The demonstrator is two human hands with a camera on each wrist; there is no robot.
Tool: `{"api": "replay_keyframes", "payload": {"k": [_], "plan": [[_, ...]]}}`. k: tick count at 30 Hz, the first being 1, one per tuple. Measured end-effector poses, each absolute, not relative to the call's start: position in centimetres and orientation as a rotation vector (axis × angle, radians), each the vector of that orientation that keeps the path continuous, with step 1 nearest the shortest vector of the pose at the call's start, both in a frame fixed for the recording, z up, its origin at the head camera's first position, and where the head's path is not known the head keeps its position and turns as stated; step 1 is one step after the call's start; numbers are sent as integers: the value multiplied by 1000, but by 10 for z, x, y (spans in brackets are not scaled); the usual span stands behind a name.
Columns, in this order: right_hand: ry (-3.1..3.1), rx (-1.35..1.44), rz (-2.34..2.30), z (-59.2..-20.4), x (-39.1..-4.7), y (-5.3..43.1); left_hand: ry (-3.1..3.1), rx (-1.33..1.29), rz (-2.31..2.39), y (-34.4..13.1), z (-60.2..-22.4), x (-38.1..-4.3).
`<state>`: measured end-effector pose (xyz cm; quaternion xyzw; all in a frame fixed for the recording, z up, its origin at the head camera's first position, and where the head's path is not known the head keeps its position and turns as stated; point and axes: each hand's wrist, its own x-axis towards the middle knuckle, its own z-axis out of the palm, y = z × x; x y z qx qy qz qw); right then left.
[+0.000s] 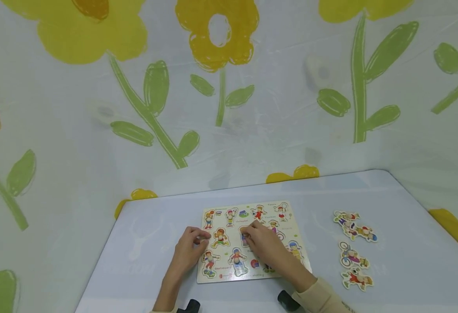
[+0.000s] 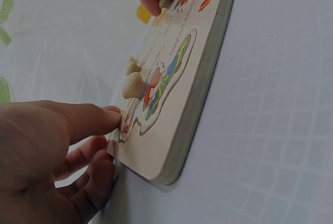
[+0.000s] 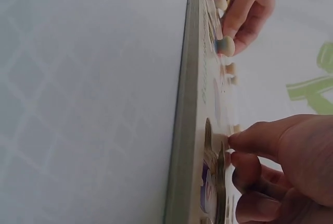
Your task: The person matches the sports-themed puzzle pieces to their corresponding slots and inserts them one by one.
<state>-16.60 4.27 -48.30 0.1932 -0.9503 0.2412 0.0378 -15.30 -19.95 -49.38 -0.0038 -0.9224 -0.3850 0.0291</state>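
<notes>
A pale wooden knob puzzle board [image 1: 230,274] printed with sports figures lies on the table. My left hand [image 1: 189,250] holds its left edge, thumb on the upper side and the other fingers bent against the side in the left wrist view. Close to that thumb sits a skateboarder piece [image 2: 165,81] with a round wooden knob [image 2: 133,85]. Over the board's middle, my right hand [image 1: 265,243] pinches a puzzle piece [image 1: 245,239] between thumb and forefinger. The fingers mostly cover its knob. In the right wrist view, a piece edge [image 3: 222,182] stands out from the board beneath these fingers.
Loose figure pieces lie on the table right of the board: a partly overlapping group [image 1: 348,226], a cyclist piece [image 1: 352,257] and a footballer piece [image 1: 357,279]. The white table [image 1: 154,234] ends at a flower-printed curtain [image 1: 252,148].
</notes>
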Motion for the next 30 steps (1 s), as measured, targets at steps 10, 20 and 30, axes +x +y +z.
{"api": "replay_keyframes", "payload": {"k": [10,20,30], "plan": [[-2842,648,776,-487,-166,47,-2853,-6,-1167,-199,-494,-155],[-2911,803,900,-484,-166,64,-2847,2,-1185,-199,-493,-152],[-3062,932,925,-456,-174,104,-2844,-14,-1179,-198,-493,-154]]}}
